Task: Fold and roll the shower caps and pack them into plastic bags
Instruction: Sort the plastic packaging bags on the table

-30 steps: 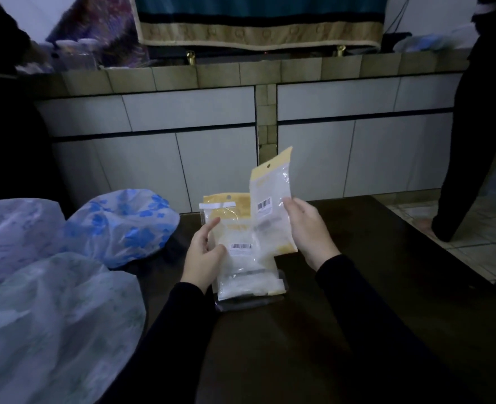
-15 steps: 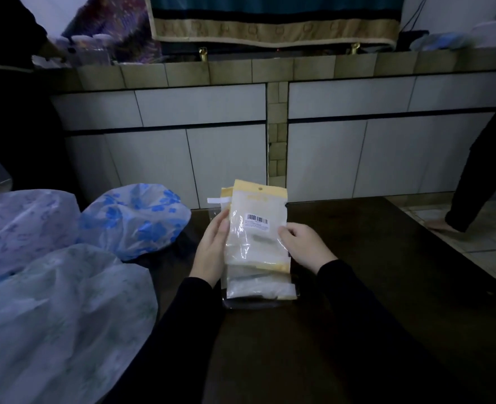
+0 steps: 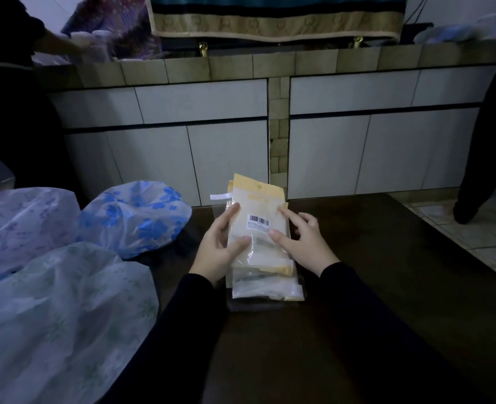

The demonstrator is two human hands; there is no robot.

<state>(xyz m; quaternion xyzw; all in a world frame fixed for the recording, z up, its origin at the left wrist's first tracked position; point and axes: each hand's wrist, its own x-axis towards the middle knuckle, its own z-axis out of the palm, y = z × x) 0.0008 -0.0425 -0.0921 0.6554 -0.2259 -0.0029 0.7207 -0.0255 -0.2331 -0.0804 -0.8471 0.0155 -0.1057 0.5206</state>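
Both hands frame a stack of plastic bags [image 3: 260, 237] on the dark desk [image 3: 386, 287]: left hand [image 3: 220, 247] grips its edge, right hand [image 3: 302, 243] presses lightly. A barcode label [image 3: 259, 222] is unreadable. Shower caps [image 3: 136, 217] lie left.

A person seen from their own head-worn camera, with only the forearms and hands in view. Both arms are covered by long, plain black sleeves: the left sleeve [image 3: 182, 325] and the right sleeve [image 3: 366, 316]. Each sleeve ends at the wrist in a close, unadorned cuff with no visible buttons, logos or stripes. The left hand [image 3: 216, 249] and the right hand [image 3: 305, 243] are bare, without gloves. No rings, watch or bracelet can be made out in the dim light.
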